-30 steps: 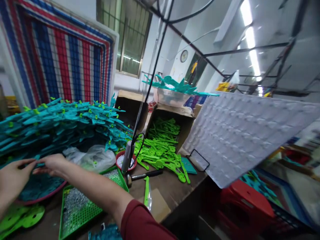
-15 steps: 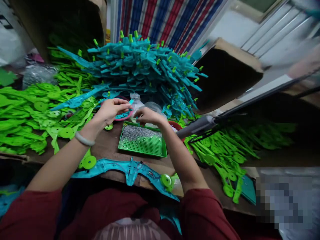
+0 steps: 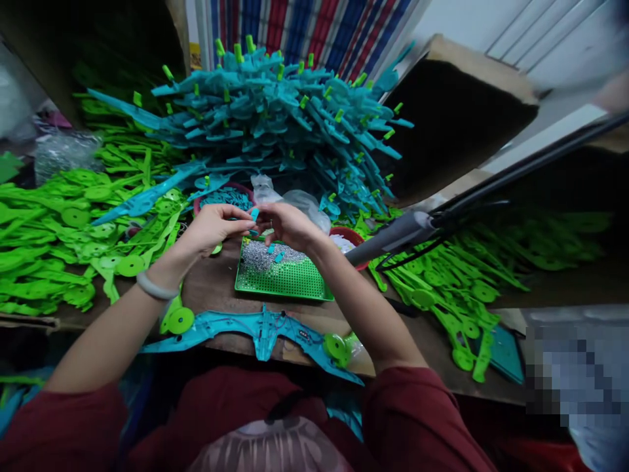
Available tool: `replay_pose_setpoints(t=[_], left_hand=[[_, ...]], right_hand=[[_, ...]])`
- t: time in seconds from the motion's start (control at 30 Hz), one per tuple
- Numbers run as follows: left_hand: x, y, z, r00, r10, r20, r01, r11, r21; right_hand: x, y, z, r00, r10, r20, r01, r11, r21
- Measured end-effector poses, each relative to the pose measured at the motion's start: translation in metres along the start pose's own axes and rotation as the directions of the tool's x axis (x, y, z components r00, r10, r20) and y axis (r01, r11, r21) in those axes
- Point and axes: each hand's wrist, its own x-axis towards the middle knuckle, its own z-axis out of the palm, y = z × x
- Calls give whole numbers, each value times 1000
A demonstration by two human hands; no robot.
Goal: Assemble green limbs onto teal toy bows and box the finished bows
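Note:
A small blue plastic piece (image 3: 254,214) is pinched between the thumb and fingers of my left hand (image 3: 219,228). Close against it, the bent fingers of my right hand (image 3: 289,226) meet the left fingertips; what they grip is hidden. Below them lies a green perforated tray (image 3: 295,280) with many small silvery screws (image 3: 258,255). Two more blue pieces (image 3: 279,257) rest on the screws. In front of me a blue toy bow (image 3: 264,334) lies across the table edge, with green round parts (image 3: 179,320) at its ends.
Blue bow parts (image 3: 285,118) are heaped at the back. Green parts spread left (image 3: 73,216) and right (image 3: 432,282). A pink-rimmed bowl (image 3: 198,203) of blue pieces and a red bowl (image 3: 361,239) stand behind the tray. A grey-black pole (image 3: 393,236) slants in from the right.
My right hand has moved left and up from over the tray to meet my left hand. Two blue pieces now show on the screws. The whole view has shifted slightly.

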Motion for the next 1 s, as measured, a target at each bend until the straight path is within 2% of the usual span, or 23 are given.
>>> replay_pose_setpoints(t=[0.13, 0.23, 0.37, 0.5, 0.63, 0.7, 0.77, 0.83, 0.87, 0.93, 1.0], left_hand=[[5, -17, 3, 996, 47, 75, -58, 988, 145], [8, -27, 8, 990, 37, 136, -61, 983, 174], [8, -32, 13, 984, 28, 175, -62, 979, 192], [8, -35, 14, 961, -74, 265, 15, 976, 219], [10, -32, 11, 951, -132, 280, 71, 973, 218], [7, -25, 10, 957, -122, 261, 67, 976, 209], [-5, -18, 13, 976, -87, 198, 65, 991, 115], [-29, -14, 18, 990, -85, 110, 96, 991, -95], [-44, -15, 22, 989, -121, 84, 137, 965, -224], [-76, -23, 29, 961, -249, 120, 276, 862, -426], [-105, -37, 34, 914, -356, 196, 403, 735, -545]], right_hand=[[-6, 18, -2, 997, 31, -70, -35, 998, -58], [-7, 28, -6, 989, 87, -119, -102, 987, -128], [-11, 33, -23, 980, 87, -180, -136, 950, -282], [-18, 27, -42, 976, 57, -209, -165, 820, -548], [-16, 9, -44, 960, -124, -250, -103, 674, -731], [-5, 0, -38, 959, -193, -206, -52, 598, -800], [12, -5, -32, 964, -248, -96, 25, 444, -896], [33, -6, -26, 964, -264, 18, 92, 272, -958], [43, -4, -23, 965, -256, 54, 110, 211, -971], [61, 2, -17, 971, -227, 80, 118, 159, -980], [75, 8, -11, 974, -202, 108, 130, 99, -987]])
